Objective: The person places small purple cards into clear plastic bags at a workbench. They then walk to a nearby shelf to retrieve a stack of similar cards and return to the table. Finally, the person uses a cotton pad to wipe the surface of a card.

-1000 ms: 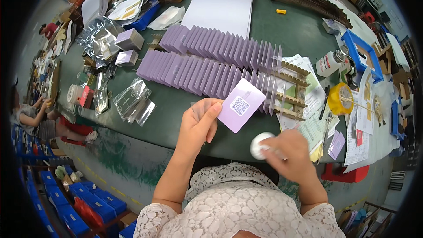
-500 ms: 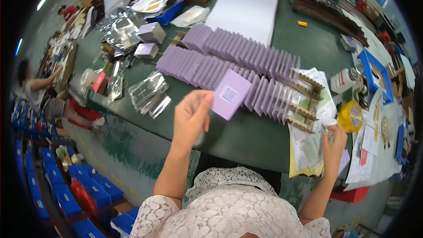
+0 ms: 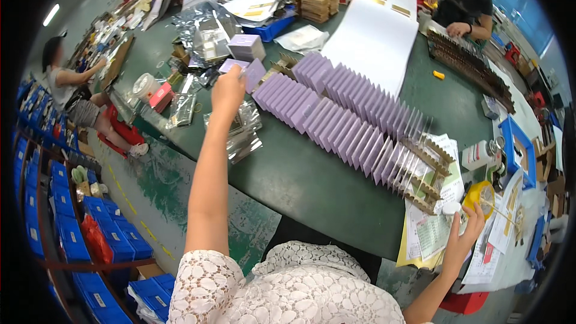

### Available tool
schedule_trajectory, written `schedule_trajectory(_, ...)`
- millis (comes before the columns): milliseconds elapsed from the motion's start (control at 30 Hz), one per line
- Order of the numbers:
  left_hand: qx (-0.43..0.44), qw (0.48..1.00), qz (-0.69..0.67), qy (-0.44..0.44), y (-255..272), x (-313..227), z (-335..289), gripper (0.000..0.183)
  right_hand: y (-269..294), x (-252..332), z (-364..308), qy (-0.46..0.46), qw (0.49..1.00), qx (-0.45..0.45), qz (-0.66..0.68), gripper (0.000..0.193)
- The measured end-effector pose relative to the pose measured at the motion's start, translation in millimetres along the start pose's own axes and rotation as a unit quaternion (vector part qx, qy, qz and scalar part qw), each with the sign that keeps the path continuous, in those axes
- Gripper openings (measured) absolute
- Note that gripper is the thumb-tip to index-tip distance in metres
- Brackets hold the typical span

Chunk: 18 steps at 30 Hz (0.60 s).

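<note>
My left hand (image 3: 228,91) is stretched out over the far left of the green table. Its fingers are closed on a thin purple plate (image 3: 255,74), just off the left end of two rows of similar purple plates (image 3: 336,120) standing on edge in notched racks (image 3: 433,155). A short purple stack (image 3: 230,66) is partly behind my fingers, and a taller one (image 3: 246,47) stands beyond it. At the right, my right hand (image 3: 464,237) is open, fingers apart, beside a round white cap (image 3: 451,208) and a yellow tape roll (image 3: 479,197).
Clear plastic bags (image 3: 240,132) lie below my left wrist. Papers (image 3: 423,234) sit under the racks' right end. A white bottle (image 3: 476,155) and a blue tray (image 3: 517,138) stand at the right. Large white sheets (image 3: 378,42) cover the table's far middle. Two co-workers sit nearby.
My left hand has moved away and to the left, taking the purple plate from in front of the rows to beside the stacks. My right hand stays near the white cap. The view has shifted.
</note>
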<state>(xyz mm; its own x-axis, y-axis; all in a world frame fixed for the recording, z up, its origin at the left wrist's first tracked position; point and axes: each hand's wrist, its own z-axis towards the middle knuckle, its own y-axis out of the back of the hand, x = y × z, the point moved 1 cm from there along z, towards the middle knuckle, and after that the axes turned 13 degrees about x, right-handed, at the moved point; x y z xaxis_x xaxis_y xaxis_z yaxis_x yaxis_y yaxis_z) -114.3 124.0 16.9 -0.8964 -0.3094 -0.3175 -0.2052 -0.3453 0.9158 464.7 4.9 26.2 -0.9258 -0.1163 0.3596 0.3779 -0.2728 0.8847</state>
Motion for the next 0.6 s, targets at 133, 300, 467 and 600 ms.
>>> schedule_trajectory(133,0.022,0.998,0.003,-0.056,10.9,29.3,-7.5,0.019,5.4,22.9,10.7,0.017,1.0,0.022,0.009,0.021)
schedule_trajectory(300,0.076,0.996,-0.007,-0.048,8.8,30.1,-9.4,0.031,2.9,46.7,22.6,0.081,0.988,0.093,0.094,0.036)
schedule_trajectory(467,0.156,0.986,-0.017,-0.052,13.9,39.5,-3.2,0.028,-8.6,62.9,37.2,0.156,0.957,0.173,0.171,0.06)
schedule_trajectory(600,0.142,0.989,-0.026,-0.03,22.9,24.9,-11.1,0.025,-10.8,72.8,51.9,0.203,0.936,0.225,0.181,0.079)
